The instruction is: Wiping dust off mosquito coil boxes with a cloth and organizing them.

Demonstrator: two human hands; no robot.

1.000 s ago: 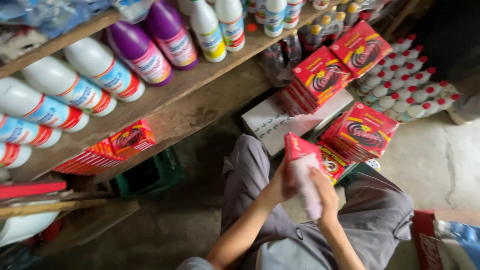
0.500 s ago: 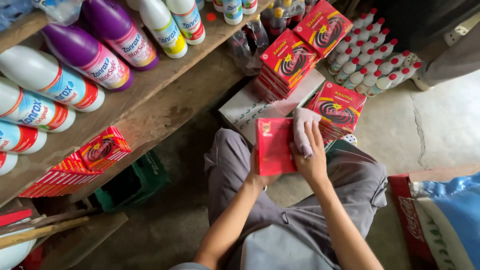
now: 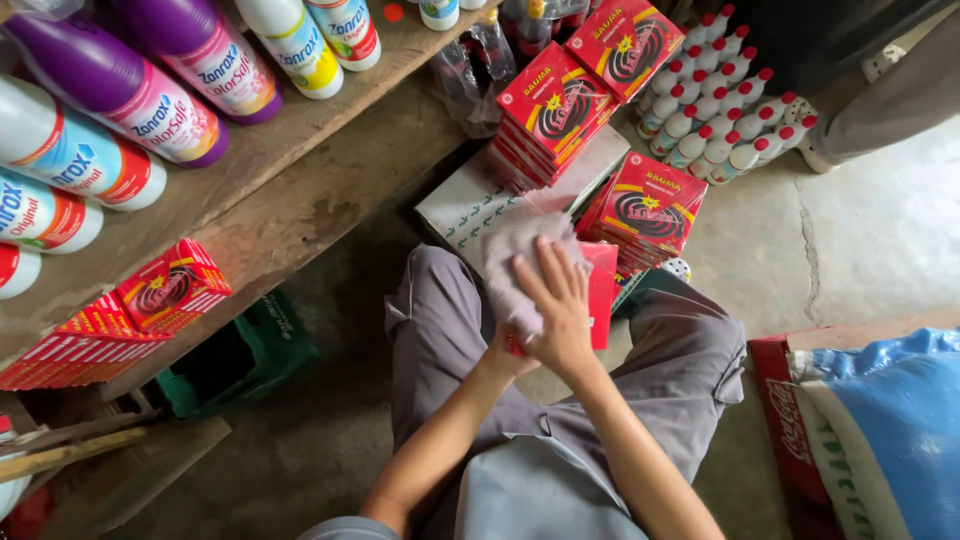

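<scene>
Overhead, wooden shelf [image 3: 300, 190] carries bottles. Below it, red box [image 3: 602, 295] sits above the lap. Right hand [image 3: 560, 315], fingers spread flat, presses grey cloth [image 3: 520, 265] onto it. Left hand [image 3: 505, 350] grips box's lower edge, mostly hidden.

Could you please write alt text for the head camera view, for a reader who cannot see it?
A seated person's right hand presses a greyish cloth onto a flat red box that the left hand, mostly hidden, holds from below over the lap. Stacks of similar red boxes stand ahead on the floor, and bottles line a wooden shelf on the left.
</scene>
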